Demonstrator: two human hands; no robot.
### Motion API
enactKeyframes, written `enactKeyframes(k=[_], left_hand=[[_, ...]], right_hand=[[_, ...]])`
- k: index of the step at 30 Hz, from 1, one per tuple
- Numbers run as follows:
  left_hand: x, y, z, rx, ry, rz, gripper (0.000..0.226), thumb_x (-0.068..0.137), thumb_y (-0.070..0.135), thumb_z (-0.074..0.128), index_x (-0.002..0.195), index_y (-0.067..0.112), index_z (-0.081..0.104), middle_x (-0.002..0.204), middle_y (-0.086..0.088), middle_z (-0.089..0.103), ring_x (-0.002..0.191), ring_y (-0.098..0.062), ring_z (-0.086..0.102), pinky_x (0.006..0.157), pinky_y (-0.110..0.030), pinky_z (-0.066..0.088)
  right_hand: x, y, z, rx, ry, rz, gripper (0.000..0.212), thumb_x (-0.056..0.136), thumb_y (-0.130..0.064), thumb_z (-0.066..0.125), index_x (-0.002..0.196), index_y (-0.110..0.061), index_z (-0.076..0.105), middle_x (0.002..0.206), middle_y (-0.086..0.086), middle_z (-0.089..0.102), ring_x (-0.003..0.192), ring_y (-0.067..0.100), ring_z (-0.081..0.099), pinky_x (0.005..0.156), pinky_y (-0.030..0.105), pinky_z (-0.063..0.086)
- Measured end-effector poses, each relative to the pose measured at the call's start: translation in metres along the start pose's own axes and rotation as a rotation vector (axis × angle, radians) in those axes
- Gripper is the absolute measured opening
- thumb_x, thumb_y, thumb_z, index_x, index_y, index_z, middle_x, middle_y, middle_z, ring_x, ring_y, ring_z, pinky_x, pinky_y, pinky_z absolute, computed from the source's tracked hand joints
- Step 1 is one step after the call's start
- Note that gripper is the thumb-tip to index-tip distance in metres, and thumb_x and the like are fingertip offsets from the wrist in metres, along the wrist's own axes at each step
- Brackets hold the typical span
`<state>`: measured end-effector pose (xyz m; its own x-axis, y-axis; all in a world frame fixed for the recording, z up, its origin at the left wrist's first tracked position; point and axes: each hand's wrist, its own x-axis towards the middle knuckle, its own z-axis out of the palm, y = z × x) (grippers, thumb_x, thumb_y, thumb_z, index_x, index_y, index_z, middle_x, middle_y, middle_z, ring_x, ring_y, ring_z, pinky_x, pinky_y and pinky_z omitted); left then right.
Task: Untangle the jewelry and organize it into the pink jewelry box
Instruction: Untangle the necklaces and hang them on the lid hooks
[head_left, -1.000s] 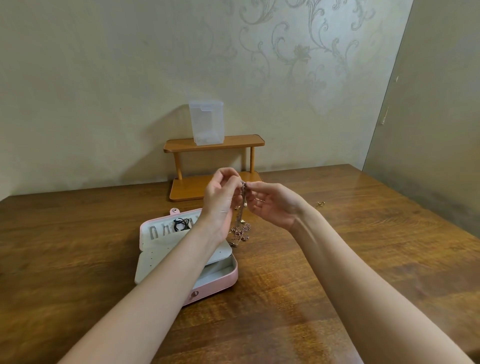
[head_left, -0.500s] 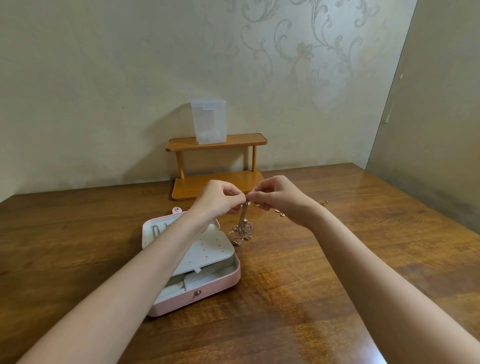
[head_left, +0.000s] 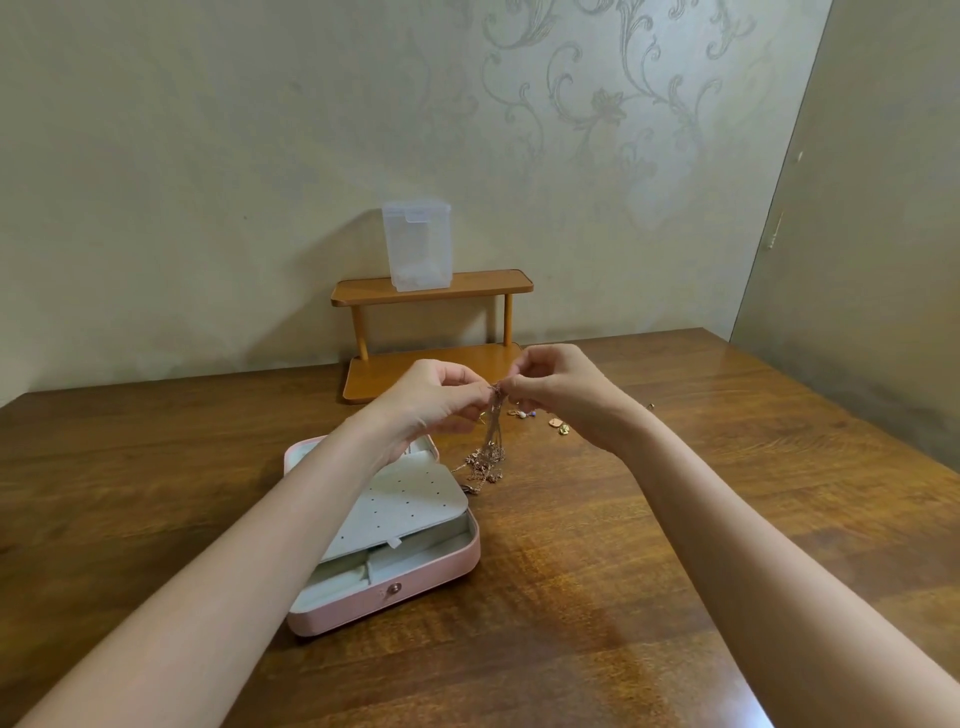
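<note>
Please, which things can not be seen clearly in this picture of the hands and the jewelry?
- Head view: the left hand and right hand cover the top of the tangled chains; how many chains there are cannot be told.
- The left forearm hides the rear part of the pink jewelry box.
- The small jewelry pieces on the table are too small to identify.
- The clear plastic container is hazy; its contents are unclear.

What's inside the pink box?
The open pink jewelry box shows a white flap with small holes and pale compartments beneath, with no jewelry visible in them. The left forearm covers the box's left part, and the flap hides what lies under it.
</note>
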<state>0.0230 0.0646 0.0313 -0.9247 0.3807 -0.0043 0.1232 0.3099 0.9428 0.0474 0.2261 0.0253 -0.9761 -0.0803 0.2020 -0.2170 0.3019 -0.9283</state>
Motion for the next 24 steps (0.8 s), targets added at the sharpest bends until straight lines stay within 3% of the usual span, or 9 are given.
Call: enactKeyframes(k=[6,10,12,15,19,22,24], left_hand=[[0.001,-0.003,0.002,0.147,-0.032,-0.046,0.008,0.087,0.011,0.062,0.082,0.012,0.068,0.078,-0.005,0.062,0.071,-0.010,0.059,0.064,-0.018,0.054],[0.002,-0.004,0.005,0.183,-0.024,-0.076,0.005,0.087,0.011,0.062,0.088,0.009,0.067,0.080,-0.004,0.062,0.073,-0.010,0.059,0.059,-0.016,0.053],[0.003,-0.003,0.006,0.104,-0.019,-0.132,0.008,0.087,0.011,0.062,0.089,0.007,0.067,0.078,-0.005,0.061,0.071,-0.011,0.058,0.059,-0.018,0.052],[0.002,-0.002,0.007,-0.235,0.003,-0.210,0.012,0.087,0.006,0.057,0.075,0.007,0.061,0.071,-0.006,0.056,0.065,-0.013,0.052,0.061,-0.021,0.048],[0.003,-0.003,0.010,-0.572,0.071,-0.240,0.014,0.087,0.003,0.054,0.073,0.005,0.053,0.057,-0.004,0.047,0.048,-0.009,0.042,0.042,-0.014,0.042],[0.002,-0.006,0.011,-0.567,0.077,-0.204,0.016,0.088,0.004,0.053,0.073,0.006,0.054,0.054,0.001,0.043,0.039,-0.004,0.033,0.034,-0.012,0.030],[0.000,-0.006,0.008,-0.344,0.054,-0.130,0.011,0.091,0.008,0.055,0.081,0.007,0.059,0.060,0.001,0.048,0.045,-0.004,0.037,0.038,-0.012,0.031]], right_hand=[[0.006,0.005,-0.001,-0.132,0.038,-0.035,0.025,0.079,0.005,0.066,0.080,-0.015,0.052,0.065,0.005,0.061,0.055,0.012,0.051,0.056,0.023,0.043],[0.007,0.008,0.002,-0.257,0.094,-0.083,0.028,0.076,0.003,0.069,0.085,-0.016,0.050,0.062,-0.002,0.062,0.048,-0.001,0.050,0.052,0.015,0.042],[0.006,0.007,0.003,-0.367,0.113,-0.123,0.029,0.076,0.001,0.069,0.085,-0.017,0.049,0.064,-0.004,0.063,0.047,-0.004,0.050,0.050,0.010,0.040],[0.007,0.004,0.002,-0.432,0.027,-0.113,0.025,0.080,0.000,0.067,0.090,-0.014,0.049,0.068,-0.004,0.061,0.054,0.000,0.051,0.051,0.008,0.040],[0.009,-0.004,0.003,-0.511,-0.065,-0.100,0.015,0.081,-0.002,0.065,0.095,-0.007,0.066,0.066,-0.009,0.055,0.054,-0.001,0.048,0.047,0.006,0.036],[0.007,-0.007,0.002,-0.590,-0.100,-0.097,0.010,0.083,-0.005,0.063,0.088,-0.008,0.071,0.060,-0.010,0.051,0.047,-0.002,0.048,0.042,0.006,0.033],[0.005,-0.005,-0.002,-0.552,-0.080,-0.060,0.008,0.084,-0.006,0.062,0.081,-0.009,0.069,0.062,-0.007,0.052,0.053,0.003,0.045,0.047,0.008,0.033]])
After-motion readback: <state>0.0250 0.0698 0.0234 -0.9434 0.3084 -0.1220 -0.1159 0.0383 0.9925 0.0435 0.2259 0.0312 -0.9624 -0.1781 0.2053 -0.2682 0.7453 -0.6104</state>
